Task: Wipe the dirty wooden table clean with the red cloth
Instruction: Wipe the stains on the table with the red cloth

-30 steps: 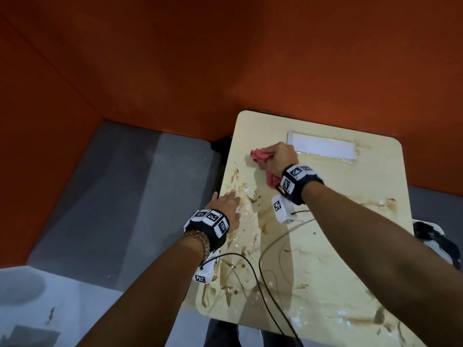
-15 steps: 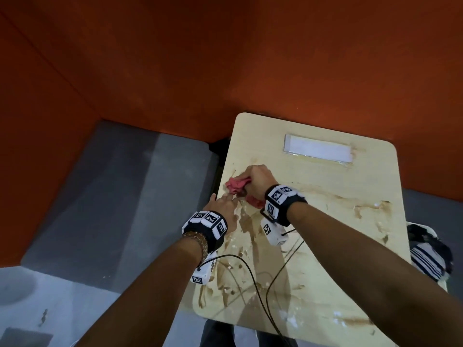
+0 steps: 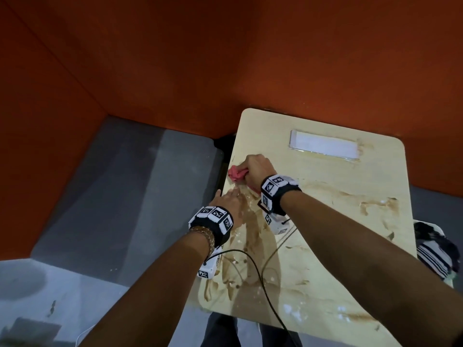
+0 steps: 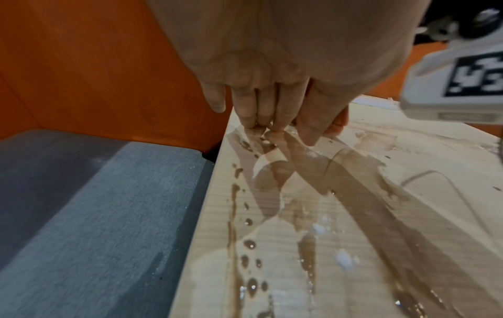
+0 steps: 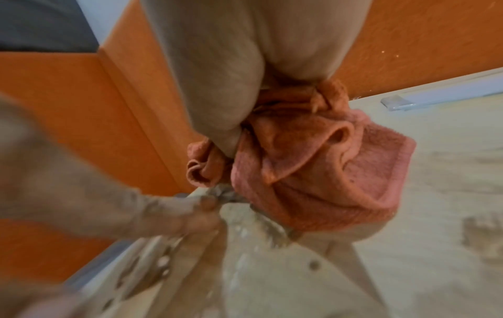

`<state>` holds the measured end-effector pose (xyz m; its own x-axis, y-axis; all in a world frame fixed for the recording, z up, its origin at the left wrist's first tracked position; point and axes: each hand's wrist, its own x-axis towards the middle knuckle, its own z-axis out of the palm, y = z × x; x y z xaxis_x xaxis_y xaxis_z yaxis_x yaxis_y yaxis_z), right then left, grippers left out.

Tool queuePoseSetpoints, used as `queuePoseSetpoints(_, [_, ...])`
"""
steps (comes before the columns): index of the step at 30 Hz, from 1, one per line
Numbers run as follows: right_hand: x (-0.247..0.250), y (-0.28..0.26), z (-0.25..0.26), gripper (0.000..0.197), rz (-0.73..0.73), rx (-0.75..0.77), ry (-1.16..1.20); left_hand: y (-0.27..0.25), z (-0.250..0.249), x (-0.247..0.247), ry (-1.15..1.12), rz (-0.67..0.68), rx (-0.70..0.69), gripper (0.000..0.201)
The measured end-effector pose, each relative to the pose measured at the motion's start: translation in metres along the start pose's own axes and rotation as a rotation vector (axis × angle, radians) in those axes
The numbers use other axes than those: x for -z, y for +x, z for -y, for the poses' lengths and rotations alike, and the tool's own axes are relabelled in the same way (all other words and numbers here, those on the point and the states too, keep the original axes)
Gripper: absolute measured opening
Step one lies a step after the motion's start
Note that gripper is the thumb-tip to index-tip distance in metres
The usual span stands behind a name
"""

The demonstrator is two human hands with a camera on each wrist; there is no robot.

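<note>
The light wooden table (image 3: 350,246) carries brown smears and wet streaks, thickest along its left side. My right hand (image 3: 256,171) grips the bunched red cloth (image 3: 236,174) and presses it on the table near the left edge. In the right wrist view the red cloth (image 5: 313,172) hangs crumpled under my curled fingers, with the table (image 5: 435,215) below. My left hand (image 3: 229,199) lies just in front of the cloth, its straight fingers (image 4: 261,111) touching the wet table (image 4: 354,236) at the left edge.
A white rectangular strip (image 3: 324,146) lies flat near the table's far edge. Orange walls (image 3: 225,58) close in behind and to the left. A grey padded seat (image 3: 120,196) sits left of the table. Black cables (image 3: 263,276) trail across the near tabletop. A striped item (image 3: 433,251) sits at right.
My right hand drew the cloth back toward the left edge beside my left hand, then pushed it a little farther away again. My left hand has stayed at the table's left edge.
</note>
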<state>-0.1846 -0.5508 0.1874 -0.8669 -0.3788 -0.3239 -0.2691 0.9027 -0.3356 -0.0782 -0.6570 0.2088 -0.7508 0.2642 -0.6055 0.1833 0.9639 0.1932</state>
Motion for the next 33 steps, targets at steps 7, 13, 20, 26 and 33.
queuePoseSetpoints(7, [0.015,-0.014,-0.012,0.028,-0.017,-0.051,0.235,0.000,0.001,-0.001,0.018,0.039,0.011,0.065])
queuePoseSetpoints(13, [0.047,0.002,-0.038,0.024,-0.175,-0.239,0.255,-0.002,0.002,-0.007,0.021,0.066,0.008,0.066])
queuePoseSetpoints(20, [0.015,-0.014,-0.011,0.025,-0.050,-0.138,0.193,0.000,0.004,-0.009,0.037,0.065,0.000,0.066])
queuePoseSetpoints(26, [0.022,-0.017,-0.008,0.032,0.060,-0.072,0.099,0.000,0.005,-0.009,0.032,0.052,-0.001,0.068])
queuePoseSetpoints(33, [0.022,-0.035,-0.020,0.036,-0.118,0.003,-0.165,0.000,0.007,-0.011,0.013,0.060,-0.005,0.066])
